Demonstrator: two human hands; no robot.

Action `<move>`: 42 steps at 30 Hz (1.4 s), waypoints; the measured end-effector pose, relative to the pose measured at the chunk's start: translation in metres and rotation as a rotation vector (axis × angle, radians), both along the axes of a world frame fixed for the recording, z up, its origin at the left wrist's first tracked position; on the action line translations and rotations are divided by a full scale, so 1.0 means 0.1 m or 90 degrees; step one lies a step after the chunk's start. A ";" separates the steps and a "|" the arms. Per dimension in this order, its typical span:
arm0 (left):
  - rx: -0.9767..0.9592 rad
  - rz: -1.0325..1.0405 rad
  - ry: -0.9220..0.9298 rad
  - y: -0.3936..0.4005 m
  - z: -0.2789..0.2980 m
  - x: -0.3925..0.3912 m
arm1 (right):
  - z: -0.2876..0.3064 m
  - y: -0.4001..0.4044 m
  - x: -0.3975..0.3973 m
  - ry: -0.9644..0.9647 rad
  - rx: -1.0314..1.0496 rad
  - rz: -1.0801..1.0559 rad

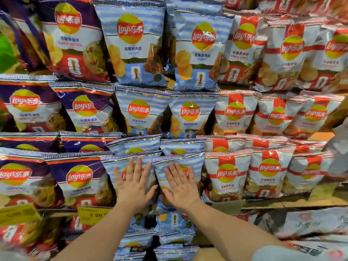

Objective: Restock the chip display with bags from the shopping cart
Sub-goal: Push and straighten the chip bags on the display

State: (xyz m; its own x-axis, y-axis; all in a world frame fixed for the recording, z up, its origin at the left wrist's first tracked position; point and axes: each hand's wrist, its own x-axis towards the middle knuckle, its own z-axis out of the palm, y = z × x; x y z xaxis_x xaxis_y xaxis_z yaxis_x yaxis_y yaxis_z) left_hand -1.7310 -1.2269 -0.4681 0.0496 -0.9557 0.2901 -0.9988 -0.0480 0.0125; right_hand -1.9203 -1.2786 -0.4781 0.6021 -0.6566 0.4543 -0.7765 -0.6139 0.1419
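Head view: left hand [132,182] and right hand [179,186] lie flat, fingers straight, each grip holding nothing, pressing two upright blue bags [195,162] side by side. Bags sit directly ahead, long axis vertical, on the shelf [263,204] among purple bags [81,179] and red bags [227,176]. Cart unseen. Likely next: push both bags back.

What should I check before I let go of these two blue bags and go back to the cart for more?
1. Left hand flat on the left blue bag: ok.
2. Right hand flat on the right blue bag: ok.
3. Both bags upright, facing out: ok.
4. Blue bags sit in the blue column, between purple bags and red-and-white bags: ok.
5. Bags seated fully back: cannot tell.
6. Cart within reach: cannot tell, out of view.
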 end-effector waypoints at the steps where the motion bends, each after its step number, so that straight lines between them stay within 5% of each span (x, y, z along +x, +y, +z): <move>1: -0.011 -0.005 0.002 0.01 -0.01 0.00 | 0.02 0.01 -0.01 0.006 0.000 0.004; 7: -0.115 0.012 0.016 0.12 -0.01 -0.20 | 0.13 0.14 -0.39 0.015 -0.016 0.049; 16: -0.131 -0.205 -0.043 0.07 0.08 -1.03 | 0.24 -0.11 -1.54 0.044 0.011 -0.092; 24: -0.030 -0.170 -0.063 -0.25 0.02 -1.00 | 0.18 -0.45 -1.53 0.039 0.057 -0.115; 34: -0.090 -0.166 -0.074 -0.11 0.01 -1.04 | 0.37 -0.44 -2.10 -0.007 0.089 -0.211; 42: -0.100 -0.184 -0.093 -0.19 0.02 -1.04 | 0.47 -0.68 -2.43 0.017 0.243 -0.318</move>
State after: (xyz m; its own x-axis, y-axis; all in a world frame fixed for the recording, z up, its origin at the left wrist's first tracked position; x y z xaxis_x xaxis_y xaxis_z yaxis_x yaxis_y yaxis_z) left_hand -1.8348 -1.2462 -0.4660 -0.2690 -0.8676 0.4183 -0.9626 0.2280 -0.1461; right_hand -2.1631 -1.3466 -0.4312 0.1882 -0.9746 0.1215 -0.9820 -0.1888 0.0073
